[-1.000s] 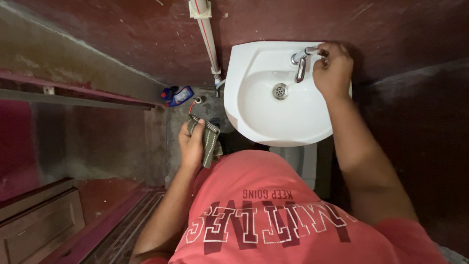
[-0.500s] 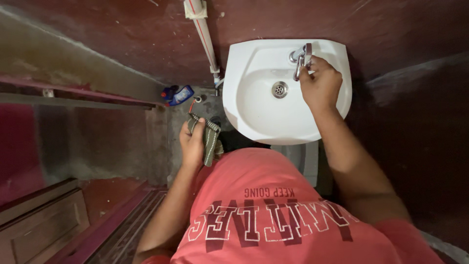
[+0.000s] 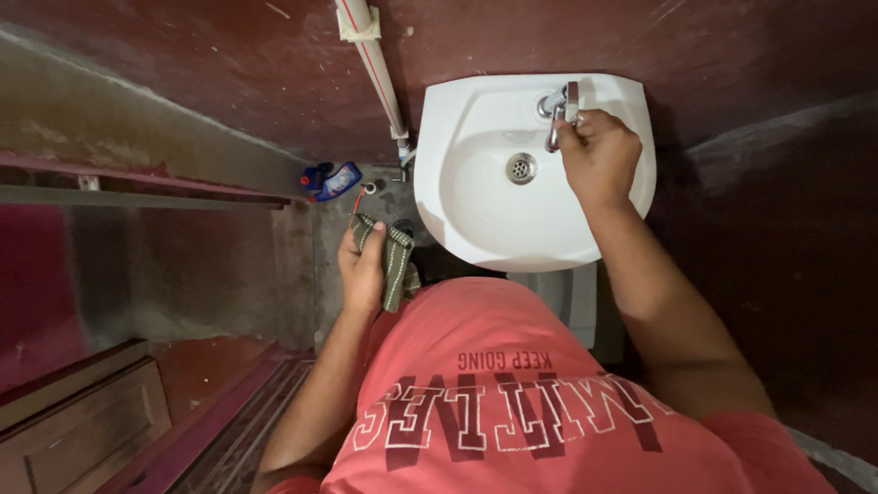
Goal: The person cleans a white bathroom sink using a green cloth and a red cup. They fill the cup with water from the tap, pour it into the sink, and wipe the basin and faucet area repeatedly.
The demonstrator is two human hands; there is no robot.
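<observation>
Head view looks straight down at a white sink fixed to a dark red wall, where the right hand is curled around the chrome tap at the back rim. Left of the sink, the left hand grips a folded green cloth, with a blue bottle on the floor beyond.

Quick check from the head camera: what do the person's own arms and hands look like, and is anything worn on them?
Both arms are bare from the short sleeves down. The left hand and the right hand wear no gloves, and no watch, ring or bracelet shows on either. The sleeves belong to a coral-red T-shirt with dark red, white-outlined block lettering across the chest.
</observation>
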